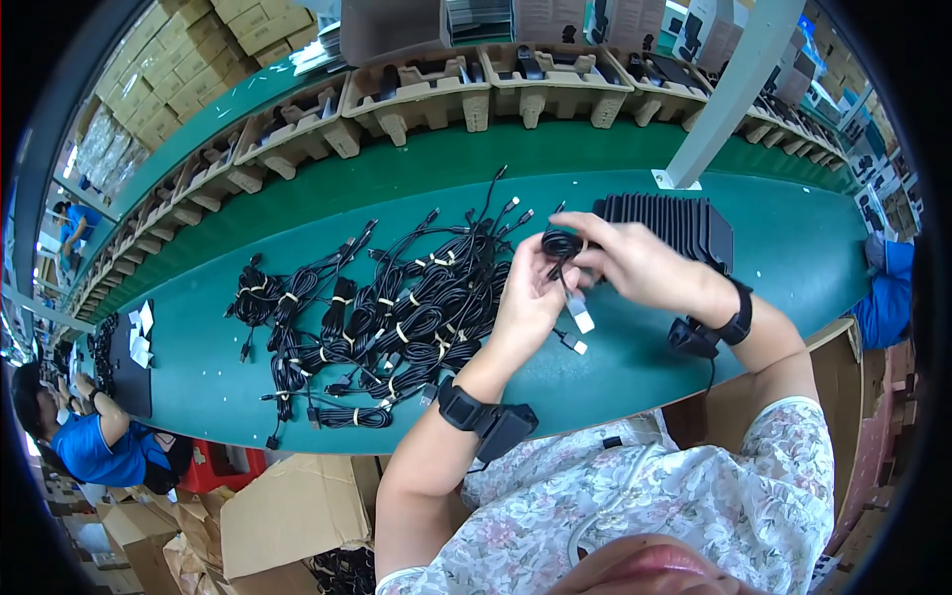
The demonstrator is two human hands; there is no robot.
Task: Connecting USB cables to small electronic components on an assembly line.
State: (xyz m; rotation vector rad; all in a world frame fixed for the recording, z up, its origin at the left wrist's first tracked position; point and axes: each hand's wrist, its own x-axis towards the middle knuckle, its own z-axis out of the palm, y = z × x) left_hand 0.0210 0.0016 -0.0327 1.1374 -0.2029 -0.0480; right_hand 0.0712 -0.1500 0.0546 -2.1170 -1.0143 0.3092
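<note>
Hands (pixel 529 294) | together, clamped on coiled black cable (pixel 561 244) | cable between their fingertips

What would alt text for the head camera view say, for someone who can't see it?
A person's left hand and right hand handle a coil of thin black cable above a green tabletop. Bundled black cables with pale ties lie to the left; a row of flat black pieces stands to the right; brown moulded trays line the back.
</note>
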